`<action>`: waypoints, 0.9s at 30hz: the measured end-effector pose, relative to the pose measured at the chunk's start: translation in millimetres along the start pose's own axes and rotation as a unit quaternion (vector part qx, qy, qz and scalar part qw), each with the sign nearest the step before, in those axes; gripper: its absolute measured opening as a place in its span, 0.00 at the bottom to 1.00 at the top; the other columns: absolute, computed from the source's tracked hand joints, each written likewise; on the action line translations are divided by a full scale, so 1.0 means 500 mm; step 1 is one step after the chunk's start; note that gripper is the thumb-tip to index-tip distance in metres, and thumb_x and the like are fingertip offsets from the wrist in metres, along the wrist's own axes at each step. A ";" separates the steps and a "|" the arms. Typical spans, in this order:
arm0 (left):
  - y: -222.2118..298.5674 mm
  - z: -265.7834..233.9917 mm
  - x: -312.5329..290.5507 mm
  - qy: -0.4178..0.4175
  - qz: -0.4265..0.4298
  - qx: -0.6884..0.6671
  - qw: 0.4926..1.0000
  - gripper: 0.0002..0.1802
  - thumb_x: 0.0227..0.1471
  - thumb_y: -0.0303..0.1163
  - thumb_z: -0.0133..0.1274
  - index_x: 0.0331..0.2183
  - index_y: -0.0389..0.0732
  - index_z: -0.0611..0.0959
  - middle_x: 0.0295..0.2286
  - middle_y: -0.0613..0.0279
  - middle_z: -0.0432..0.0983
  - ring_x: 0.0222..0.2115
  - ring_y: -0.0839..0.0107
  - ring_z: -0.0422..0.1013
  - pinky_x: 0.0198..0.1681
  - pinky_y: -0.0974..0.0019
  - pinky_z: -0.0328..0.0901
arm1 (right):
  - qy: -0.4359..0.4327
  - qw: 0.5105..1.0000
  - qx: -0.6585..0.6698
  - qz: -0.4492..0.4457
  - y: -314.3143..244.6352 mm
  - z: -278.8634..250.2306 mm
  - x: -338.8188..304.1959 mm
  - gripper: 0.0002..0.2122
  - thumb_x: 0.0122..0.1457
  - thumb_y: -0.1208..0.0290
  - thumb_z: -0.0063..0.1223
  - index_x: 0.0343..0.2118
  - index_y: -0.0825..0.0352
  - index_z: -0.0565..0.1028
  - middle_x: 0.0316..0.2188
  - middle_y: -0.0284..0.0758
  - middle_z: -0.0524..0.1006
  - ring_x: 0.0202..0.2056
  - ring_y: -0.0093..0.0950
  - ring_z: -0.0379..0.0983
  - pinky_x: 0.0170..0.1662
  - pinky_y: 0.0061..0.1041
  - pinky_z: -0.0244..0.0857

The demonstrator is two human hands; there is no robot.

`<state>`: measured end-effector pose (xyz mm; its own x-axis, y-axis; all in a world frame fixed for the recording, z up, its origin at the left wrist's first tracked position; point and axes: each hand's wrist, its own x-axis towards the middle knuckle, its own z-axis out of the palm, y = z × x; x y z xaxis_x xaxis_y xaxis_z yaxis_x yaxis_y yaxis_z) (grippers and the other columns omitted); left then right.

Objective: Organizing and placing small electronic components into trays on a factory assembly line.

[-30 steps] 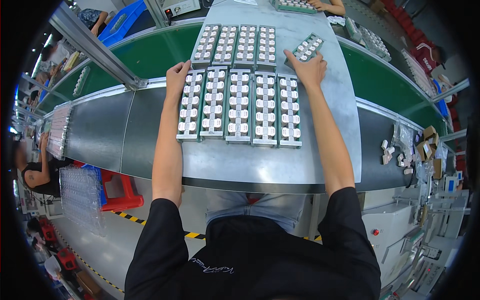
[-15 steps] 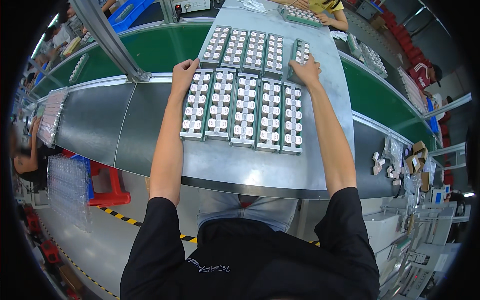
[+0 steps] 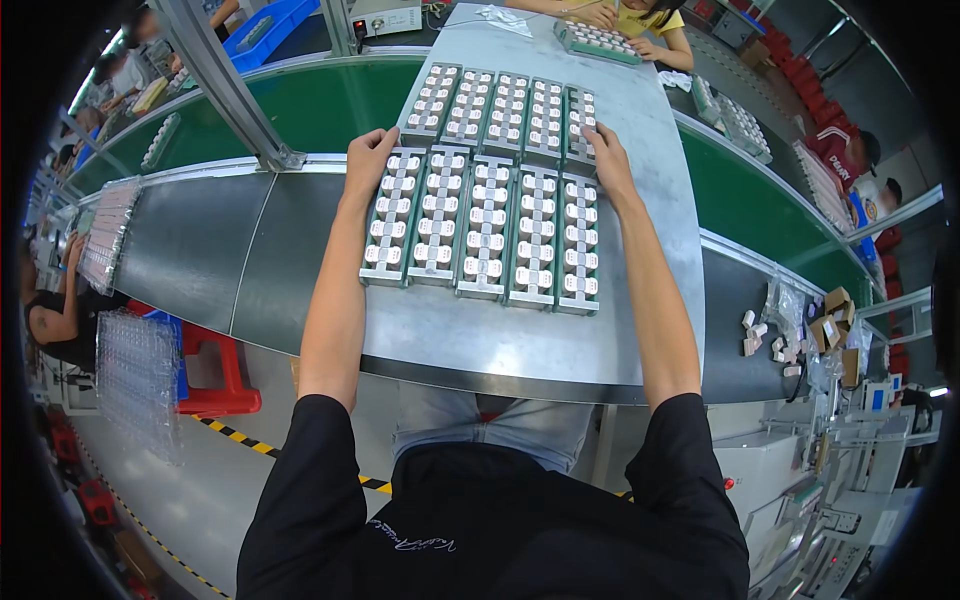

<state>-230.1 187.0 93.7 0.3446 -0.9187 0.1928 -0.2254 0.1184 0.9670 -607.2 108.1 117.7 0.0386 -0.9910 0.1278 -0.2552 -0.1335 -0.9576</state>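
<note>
Two rows of long green trays with metal end plates lie side by side, each holding a line of white rounded parts. My left hand has curled fingers pressed at the left side, where the back-left tray meets the front-left tray. At the opposite side, my right hand is closed on the back-right tray, which sits against the back row. Directly before it lies the front-right tray. The undersides of both hands' fingers are partly hidden.
Across the metal table, a person in yellow handles another tray of parts. A metal post rises at the left beside the green belt. Small parts and plastic bags lie at the right.
My right hand has moved left with the back-right tray, which was apart and angled and now stands straight beside the others. My left hand stays at the left side.
</note>
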 end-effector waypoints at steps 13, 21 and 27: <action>0.012 0.014 0.004 -0.010 -0.008 0.000 1.000 0.20 0.56 0.38 0.53 0.18 0.34 0.77 0.15 0.70 0.68 0.18 0.83 0.59 0.22 0.72 0.55 | -0.020 0.944 -0.329 -0.024 -0.026 0.006 0.071 0.55 0.39 0.45 0.63 0.65 0.72 0.47 0.58 0.55 0.58 0.60 0.51 0.54 0.60 0.44 0.52; 0.023 0.016 0.000 -0.011 -0.011 -0.016 1.000 0.20 0.56 0.37 0.53 0.18 0.34 0.77 0.15 0.70 0.69 0.18 0.83 0.59 0.22 0.73 0.55 | -0.033 0.930 -0.365 0.027 -0.050 0.013 0.086 0.56 0.38 0.45 0.63 0.64 0.75 0.45 0.59 0.58 0.57 0.59 0.53 0.54 0.60 0.45 0.52; 0.021 0.017 0.005 -0.018 -0.006 -0.004 1.000 0.20 0.56 0.38 0.53 0.19 0.34 0.78 0.16 0.70 0.69 0.18 0.83 0.60 0.23 0.73 0.55 | -0.073 0.954 -0.290 -0.008 -0.017 -0.024 0.091 0.55 0.38 0.45 0.63 0.62 0.79 0.49 0.55 0.61 0.62 0.59 0.52 0.56 0.61 0.42 0.53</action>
<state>-239.1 182.8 103.0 0.3140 -0.9331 0.1752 -0.2141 0.1102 0.9706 -614.9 64.0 134.9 0.1703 -0.9833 0.0644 -0.7429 -0.1711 -0.6472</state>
